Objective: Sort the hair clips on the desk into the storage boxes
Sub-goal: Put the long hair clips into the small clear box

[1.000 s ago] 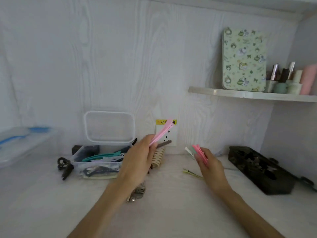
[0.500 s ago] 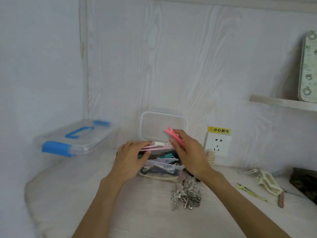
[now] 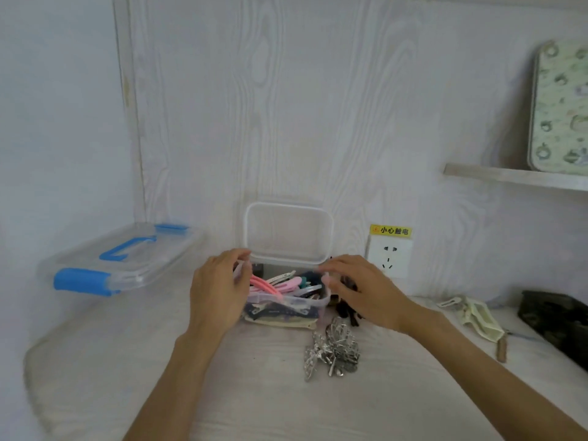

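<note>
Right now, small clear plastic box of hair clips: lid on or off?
Off. The small clear plastic box is open-topped; its clear lid leans upright against the wall behind it.

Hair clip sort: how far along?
Done: the small clear box already holds pink, white and dark clips. In hand: the left hand and right hand sit at its two ends, neither holding a clip. Left: the silver clips, black clips and pale claw clip lie on the desk.
</note>
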`<state>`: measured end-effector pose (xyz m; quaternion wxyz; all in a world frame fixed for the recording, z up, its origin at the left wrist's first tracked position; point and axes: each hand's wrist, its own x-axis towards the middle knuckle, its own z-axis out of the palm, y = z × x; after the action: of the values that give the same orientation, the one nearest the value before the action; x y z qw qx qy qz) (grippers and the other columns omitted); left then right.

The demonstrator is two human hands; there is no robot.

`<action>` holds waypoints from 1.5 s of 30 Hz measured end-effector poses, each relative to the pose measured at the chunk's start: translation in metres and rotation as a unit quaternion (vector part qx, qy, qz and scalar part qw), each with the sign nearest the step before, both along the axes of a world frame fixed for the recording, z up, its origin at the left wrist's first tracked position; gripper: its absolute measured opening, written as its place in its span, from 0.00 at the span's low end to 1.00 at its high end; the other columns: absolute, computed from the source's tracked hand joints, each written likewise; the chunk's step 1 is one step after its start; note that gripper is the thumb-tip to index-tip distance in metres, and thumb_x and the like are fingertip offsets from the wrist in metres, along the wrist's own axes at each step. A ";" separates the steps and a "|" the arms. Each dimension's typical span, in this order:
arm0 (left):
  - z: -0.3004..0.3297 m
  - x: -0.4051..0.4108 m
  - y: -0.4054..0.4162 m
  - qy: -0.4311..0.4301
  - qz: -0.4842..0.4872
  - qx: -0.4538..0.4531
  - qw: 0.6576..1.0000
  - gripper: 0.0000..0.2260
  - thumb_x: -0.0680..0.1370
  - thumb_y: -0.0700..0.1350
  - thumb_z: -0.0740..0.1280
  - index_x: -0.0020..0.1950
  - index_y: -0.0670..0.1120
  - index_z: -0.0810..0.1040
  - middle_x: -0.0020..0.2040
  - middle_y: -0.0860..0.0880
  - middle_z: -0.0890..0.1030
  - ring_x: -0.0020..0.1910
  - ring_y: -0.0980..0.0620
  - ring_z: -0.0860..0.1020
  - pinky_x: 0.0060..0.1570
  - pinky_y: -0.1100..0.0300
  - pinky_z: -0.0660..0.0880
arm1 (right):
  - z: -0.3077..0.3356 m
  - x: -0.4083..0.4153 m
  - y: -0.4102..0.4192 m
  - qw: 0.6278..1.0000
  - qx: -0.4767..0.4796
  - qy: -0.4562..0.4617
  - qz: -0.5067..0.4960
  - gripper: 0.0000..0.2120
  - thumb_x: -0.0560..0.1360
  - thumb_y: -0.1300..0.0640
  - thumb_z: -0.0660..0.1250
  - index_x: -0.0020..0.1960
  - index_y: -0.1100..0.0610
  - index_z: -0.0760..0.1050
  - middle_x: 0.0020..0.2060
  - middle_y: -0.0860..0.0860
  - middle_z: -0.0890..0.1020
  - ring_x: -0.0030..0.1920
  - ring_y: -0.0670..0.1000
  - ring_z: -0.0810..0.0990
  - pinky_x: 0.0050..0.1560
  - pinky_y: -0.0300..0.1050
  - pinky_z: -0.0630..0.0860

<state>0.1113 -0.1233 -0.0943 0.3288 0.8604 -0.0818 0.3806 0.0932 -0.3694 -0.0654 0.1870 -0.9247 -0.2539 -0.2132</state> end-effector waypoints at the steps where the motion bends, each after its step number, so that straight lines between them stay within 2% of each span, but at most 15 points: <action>1: 0.003 -0.006 -0.005 -0.027 -0.003 0.007 1.000 0.09 0.77 0.44 0.65 0.56 0.49 0.79 0.49 0.50 0.83 0.47 0.49 0.78 0.50 0.55 0.72 | -0.003 -0.012 -0.021 1.000 0.011 0.003 -0.017 0.14 0.78 0.43 0.56 0.59 0.43 0.74 0.55 0.39 0.77 0.57 0.40 0.71 0.59 0.38 0.67; 7: 0.038 -0.044 -0.088 -0.149 -0.117 0.062 0.980 0.05 0.76 0.43 0.66 0.49 0.51 0.79 0.46 0.57 0.81 0.43 0.57 0.75 0.46 0.61 0.68 | -0.027 -0.044 -0.146 0.964 0.081 -0.027 -0.253 0.11 0.78 0.54 0.60 0.59 0.50 0.76 0.57 0.48 0.80 0.58 0.50 0.75 0.59 0.46 0.70; 11: 0.029 -0.051 -0.178 -0.043 -0.255 0.156 0.953 0.10 0.78 0.45 0.61 0.57 0.55 0.76 0.55 0.58 0.78 0.54 0.57 0.74 0.52 0.60 0.73 | -0.035 -0.053 -0.194 0.880 0.230 -0.043 -0.414 0.11 0.78 0.57 0.59 0.58 0.56 0.74 0.53 0.55 0.78 0.53 0.55 0.76 0.48 0.43 0.70; 14: 0.001 -0.048 -0.230 0.061 -0.319 0.242 0.914 0.19 0.80 0.44 0.56 0.72 0.51 0.66 0.71 0.53 0.68 0.70 0.54 0.64 0.68 0.58 0.64 | -0.040 -0.059 -0.210 0.868 0.146 0.115 -0.460 0.16 0.77 0.56 0.56 0.65 0.57 0.68 0.62 0.58 0.71 0.64 0.58 0.67 0.59 0.49 0.68; 16: -0.020 -0.046 -0.252 0.108 -0.331 0.282 0.894 0.21 0.81 0.46 0.54 0.75 0.50 0.60 0.75 0.52 0.63 0.73 0.55 0.60 0.70 0.61 0.57 | -0.044 -0.062 -0.216 0.856 0.039 0.246 -0.453 0.20 0.79 0.50 0.51 0.67 0.57 0.65 0.66 0.58 0.68 0.68 0.60 0.61 0.65 0.51 0.63; 18: -0.034 -0.043 -0.257 0.115 -0.321 0.289 0.895 0.19 0.81 0.49 0.55 0.73 0.52 0.63 0.72 0.53 0.67 0.71 0.54 0.63 0.67 0.61 0.60 | -0.047 -0.063 -0.213 0.851 0.008 0.305 -0.427 0.24 0.78 0.44 0.49 0.68 0.55 0.65 0.69 0.58 0.66 0.71 0.60 0.59 0.71 0.54 0.58; 21: -0.036 -0.038 -0.254 0.079 -0.290 0.298 0.906 0.12 0.80 0.53 0.57 0.61 0.55 0.74 0.57 0.55 0.76 0.58 0.53 0.72 0.55 0.58 0.69 | -0.049 -0.063 -0.202 0.860 -0.022 0.276 -0.428 0.27 0.78 0.40 0.51 0.73 0.51 0.57 0.72 0.58 0.59 0.73 0.60 0.54 0.72 0.56 0.53; 23: -0.034 -0.037 -0.248 0.061 -0.277 0.290 0.914 0.10 0.79 0.53 0.59 0.55 0.55 0.77 0.50 0.55 0.78 0.52 0.53 0.74 0.50 0.57 0.70 | -0.050 -0.061 -0.192 0.888 -0.050 0.226 -0.398 0.25 0.79 0.43 0.52 0.73 0.49 0.58 0.70 0.57 0.61 0.70 0.60 0.58 0.68 0.55 0.58; 26: -0.030 -0.036 -0.241 0.030 -0.236 0.229 0.944 0.08 0.79 0.50 0.60 0.52 0.51 0.77 0.48 0.53 0.79 0.49 0.52 0.75 0.48 0.57 0.72 | -0.049 -0.056 -0.178 0.943 0.008 0.204 -0.263 0.20 0.79 0.53 0.56 0.71 0.48 0.64 0.64 0.56 0.68 0.63 0.58 0.66 0.64 0.50 0.65; 29: -0.025 -0.035 -0.239 -0.014 -0.199 0.126 0.972 0.07 0.79 0.48 0.60 0.51 0.48 0.75 0.46 0.51 0.78 0.46 0.52 0.75 0.42 0.56 0.72 | -0.046 -0.054 -0.172 0.950 0.087 0.243 -0.173 0.24 0.76 0.55 0.64 0.71 0.51 0.64 0.62 0.55 0.71 0.59 0.53 0.70 0.61 0.44 0.67; 33: -0.032 -0.034 -0.239 0.022 -0.233 0.205 0.950 0.09 0.81 0.51 0.54 0.54 0.51 0.71 0.49 0.51 0.78 0.49 0.51 0.75 0.42 0.57 0.69 | -0.045 -0.060 -0.187 0.910 0.026 0.275 -0.311 0.42 0.66 0.34 0.68 0.72 0.55 0.62 0.69 0.55 0.63 0.70 0.57 0.59 0.66 0.49 0.63; 36: -0.039 -0.029 -0.236 0.045 -0.218 0.258 0.940 0.08 0.80 0.50 0.55 0.55 0.51 0.72 0.52 0.52 0.79 0.55 0.51 0.75 0.46 0.57 0.70 | -0.040 -0.069 -0.201 0.904 0.001 0.271 -0.331 0.39 0.64 0.30 0.67 0.69 0.48 0.66 0.70 0.53 0.63 0.71 0.57 0.57 0.69 0.53 0.59; 40: -0.040 -0.027 -0.232 0.060 -0.218 0.220 0.949 0.05 0.78 0.50 0.61 0.52 0.54 0.76 0.53 0.57 0.80 0.55 0.54 0.75 0.43 0.59 0.70 | -0.029 -0.072 -0.221 0.886 0.184 0.202 -0.374 0.19 0.80 0.49 0.54 0.65 0.56 0.73 0.67 0.57 0.71 0.68 0.59 0.66 0.69 0.51 0.62; 43: -0.039 -0.027 -0.231 0.085 -0.211 0.198 0.953 0.07 0.76 0.52 0.64 0.53 0.56 0.77 0.53 0.58 0.80 0.53 0.56 0.76 0.47 0.59 0.74 | -0.026 -0.081 -0.227 0.862 0.144 0.305 -0.379 0.19 0.79 0.62 0.52 0.66 0.59 0.71 0.69 0.57 0.68 0.68 0.57 0.66 0.67 0.45 0.65; 45: -0.038 -0.027 -0.231 0.105 -0.207 0.174 0.957 0.09 0.76 0.54 0.64 0.55 0.56 0.78 0.51 0.57 0.80 0.50 0.57 0.76 0.46 0.60 0.74 | -0.021 -0.088 -0.223 0.864 0.126 0.351 -0.338 0.18 0.76 0.64 0.56 0.62 0.53 0.75 0.66 0.55 0.71 0.63 0.52 0.70 0.55 0.37 0.70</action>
<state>0.0846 -0.3541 -0.1323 0.2523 0.9038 -0.2879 0.1912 0.0053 -0.5928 -0.0861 0.2952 -0.9361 0.1857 0.0448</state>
